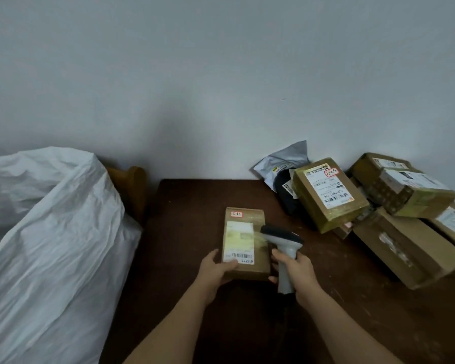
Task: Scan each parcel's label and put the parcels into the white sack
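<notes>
One head-worn wide-angle camera is looking forward and down from close above the dark surface [189, 206], facing the wall [221, 74] behind it.

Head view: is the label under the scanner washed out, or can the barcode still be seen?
Head view: scanner light bleaches the middle of the label on the small parcel; the barcode below stays dark and distinct; dim room, soft edges toward the stacked boxes.

A matt brown cardboard parcel [245, 245] with a white paper label, gripped at its near end. Beside that grip, a smooth scanner [283, 248], probably plastic. Dark wooden table [195, 200]; crinkled white sack [50, 245].
</notes>
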